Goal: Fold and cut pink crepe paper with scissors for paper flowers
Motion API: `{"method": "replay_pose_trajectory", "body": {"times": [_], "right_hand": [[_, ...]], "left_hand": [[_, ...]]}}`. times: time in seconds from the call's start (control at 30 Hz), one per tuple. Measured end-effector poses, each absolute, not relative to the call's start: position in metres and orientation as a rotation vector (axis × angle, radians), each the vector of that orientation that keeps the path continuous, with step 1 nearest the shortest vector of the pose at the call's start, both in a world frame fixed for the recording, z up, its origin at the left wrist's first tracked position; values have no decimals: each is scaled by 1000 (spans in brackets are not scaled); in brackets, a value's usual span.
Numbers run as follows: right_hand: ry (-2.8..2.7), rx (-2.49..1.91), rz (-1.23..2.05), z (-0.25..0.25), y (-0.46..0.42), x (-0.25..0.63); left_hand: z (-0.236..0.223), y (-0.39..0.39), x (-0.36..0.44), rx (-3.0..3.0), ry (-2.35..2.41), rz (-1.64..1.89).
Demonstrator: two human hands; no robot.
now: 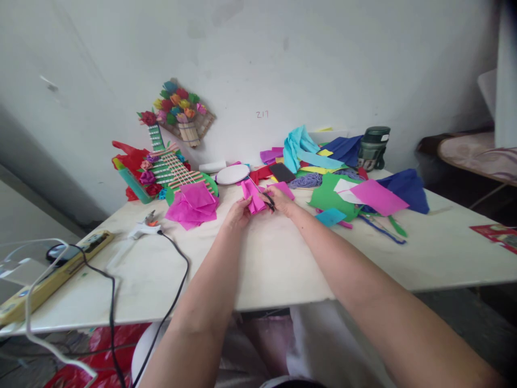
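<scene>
Over the middle of the white table, my left hand is closed on a folded piece of pink crepe paper. My right hand is closed around the black handles of a pair of scissors. The blades point up and left, across the pink paper; whether they are cutting into it I cannot tell. Just behind my right hand lies another pink paper piece. A stack of pink paper squares lies left of my hands, against a decorated stick-and-flower craft.
A white glue gun with a black cord stands at left, near a yellow power strip. At right are coloured paper sheets, a dark phone and a green bottle. A white disc lies behind my hands.
</scene>
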State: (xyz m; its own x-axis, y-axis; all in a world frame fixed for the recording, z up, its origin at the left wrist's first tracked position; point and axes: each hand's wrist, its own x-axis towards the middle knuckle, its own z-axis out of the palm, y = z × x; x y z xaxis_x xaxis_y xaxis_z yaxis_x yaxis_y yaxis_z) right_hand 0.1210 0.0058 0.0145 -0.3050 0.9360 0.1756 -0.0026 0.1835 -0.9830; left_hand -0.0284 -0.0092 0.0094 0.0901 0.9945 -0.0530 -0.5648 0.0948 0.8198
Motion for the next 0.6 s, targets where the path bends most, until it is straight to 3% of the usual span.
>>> {"method": "replay_pose_trajectory", "body": {"times": [0.6], "right_hand": [[-1495,-962,1211,17,5,114]], "left_hand": [[11,-10,-28,729,756,1335]]}}
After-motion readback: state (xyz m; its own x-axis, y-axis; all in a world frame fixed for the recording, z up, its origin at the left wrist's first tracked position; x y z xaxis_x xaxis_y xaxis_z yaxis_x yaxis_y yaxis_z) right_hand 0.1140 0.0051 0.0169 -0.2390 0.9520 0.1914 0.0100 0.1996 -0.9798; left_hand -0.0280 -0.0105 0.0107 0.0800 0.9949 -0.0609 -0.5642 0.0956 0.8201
